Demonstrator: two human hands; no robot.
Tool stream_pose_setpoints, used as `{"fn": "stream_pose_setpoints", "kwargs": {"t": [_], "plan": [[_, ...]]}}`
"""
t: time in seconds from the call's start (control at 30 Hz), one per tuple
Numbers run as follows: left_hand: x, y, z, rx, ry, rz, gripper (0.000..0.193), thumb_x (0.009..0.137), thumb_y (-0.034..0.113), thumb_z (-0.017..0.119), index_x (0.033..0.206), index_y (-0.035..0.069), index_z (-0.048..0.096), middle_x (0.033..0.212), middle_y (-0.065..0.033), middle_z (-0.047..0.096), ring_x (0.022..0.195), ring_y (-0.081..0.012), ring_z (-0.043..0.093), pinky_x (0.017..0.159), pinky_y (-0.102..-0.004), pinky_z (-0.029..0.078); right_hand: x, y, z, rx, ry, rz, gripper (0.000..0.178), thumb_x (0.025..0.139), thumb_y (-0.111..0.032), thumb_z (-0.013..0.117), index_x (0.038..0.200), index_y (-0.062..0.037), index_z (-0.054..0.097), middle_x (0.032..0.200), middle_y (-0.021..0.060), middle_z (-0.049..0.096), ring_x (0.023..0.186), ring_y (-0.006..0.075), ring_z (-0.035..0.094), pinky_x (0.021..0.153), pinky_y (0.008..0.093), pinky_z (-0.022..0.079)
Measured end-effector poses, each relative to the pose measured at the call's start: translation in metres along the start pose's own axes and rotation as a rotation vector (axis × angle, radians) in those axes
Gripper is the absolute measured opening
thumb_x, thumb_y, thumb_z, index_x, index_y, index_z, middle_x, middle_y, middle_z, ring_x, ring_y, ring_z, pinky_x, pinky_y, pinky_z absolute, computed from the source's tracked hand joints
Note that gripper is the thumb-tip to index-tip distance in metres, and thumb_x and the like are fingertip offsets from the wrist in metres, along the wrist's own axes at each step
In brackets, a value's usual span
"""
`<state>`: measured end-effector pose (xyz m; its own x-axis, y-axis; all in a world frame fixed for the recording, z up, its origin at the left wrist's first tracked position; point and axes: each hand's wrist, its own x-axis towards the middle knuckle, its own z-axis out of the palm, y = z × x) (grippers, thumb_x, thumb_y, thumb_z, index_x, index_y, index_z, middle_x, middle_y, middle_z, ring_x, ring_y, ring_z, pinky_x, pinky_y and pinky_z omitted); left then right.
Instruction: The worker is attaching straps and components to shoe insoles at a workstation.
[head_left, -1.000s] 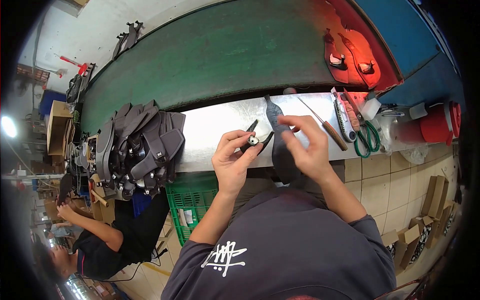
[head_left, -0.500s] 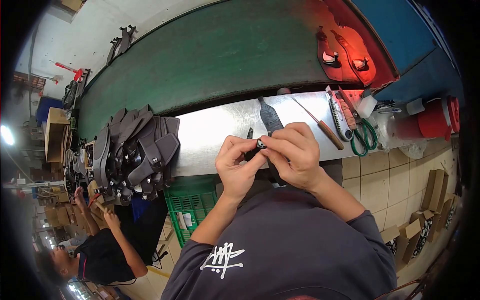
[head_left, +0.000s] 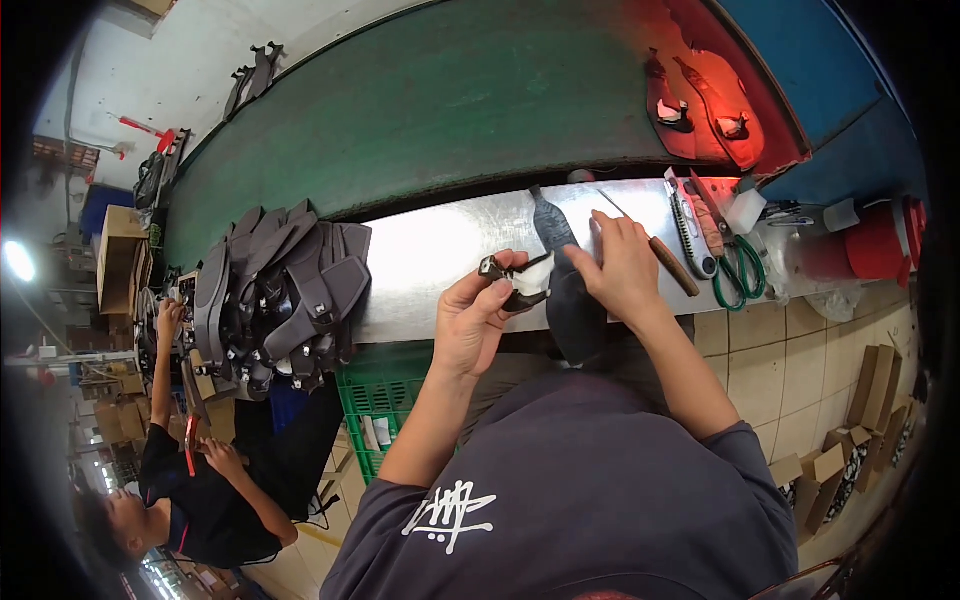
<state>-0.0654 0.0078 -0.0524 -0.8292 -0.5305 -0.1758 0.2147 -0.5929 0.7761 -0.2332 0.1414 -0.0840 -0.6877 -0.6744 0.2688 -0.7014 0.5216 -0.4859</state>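
Note:
My left hand [head_left: 475, 318] is closed round a small black piece with a white inside [head_left: 533, 284] and a shiny square end. What exactly this piece is cannot be made out. My right hand [head_left: 625, 268] holds nothing; its fingers are apart and cover part of an awl's thin metal shaft. The awl's wooden handle [head_left: 675, 267] lies to the right of that hand. Between my hands, a long black sole-shaped piece [head_left: 577, 318] with a narrow tail lies across the metal bench [head_left: 440, 240], its wide end over the near edge.
A pile of grey sole pieces [head_left: 290, 290] covers the bench's left end. A utility knife [head_left: 690, 230] and green-handled scissors [head_left: 738, 275] lie right. Two sole pieces [head_left: 735, 115] sit under red light on the green belt [head_left: 430, 100]. A co-worker [head_left: 205, 490] stands left, above a green crate [head_left: 380, 400].
My hands have parted: the left keeps the small black piece, turned to show its white side, while the right has let go and moved up and right toward the awl.

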Motion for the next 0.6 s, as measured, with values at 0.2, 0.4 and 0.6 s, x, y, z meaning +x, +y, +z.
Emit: {"fn": "stream_pose_setpoints", "kwargs": {"t": [0.2,0.4,0.6], "plan": [[-0.003,0.007,0.01,-0.174,-0.049,-0.08,0.044,0.084,-0.007,0.059,0.126,0.002,0.057,0.126,-0.0136,0.059,0.105,-0.0181,0.063,0.081,-0.0278,0.059,0.005,-0.021,0.025,-0.059,-0.122,-0.002,0.08,0.07,-0.03,0.079,0.135,-0.0002,0.043,0.101,0.0151,0.053,0.094,0.031,0.051,0.077,0.0418,0.044],[-0.006,0.011,0.004,-0.11,0.042,-0.187,0.043,0.082,-0.009,0.059,0.123,0.001,0.059,0.125,-0.0135,0.06,0.094,-0.0148,0.065,0.076,-0.0252,0.058,0.013,-0.021,0.03,0.061,-0.159,0.098,0.067,0.07,-0.022,0.079,0.127,-0.0027,0.048,0.102,0.0165,0.057,0.097,0.0334,0.055,0.083,0.0422,0.044],[-0.004,0.005,-0.002,-0.061,0.216,-0.22,0.04,0.081,-0.01,0.057,0.119,0.002,0.061,0.117,-0.0138,0.064,0.086,-0.0123,0.066,0.071,-0.0216,0.058,0.018,0.001,0.019,0.371,-0.214,0.283,0.037,0.067,-0.015,0.079,0.089,-0.0041,0.052,0.075,0.0099,0.062,0.072,0.0285,0.063,0.065,0.0402,0.048]]}}
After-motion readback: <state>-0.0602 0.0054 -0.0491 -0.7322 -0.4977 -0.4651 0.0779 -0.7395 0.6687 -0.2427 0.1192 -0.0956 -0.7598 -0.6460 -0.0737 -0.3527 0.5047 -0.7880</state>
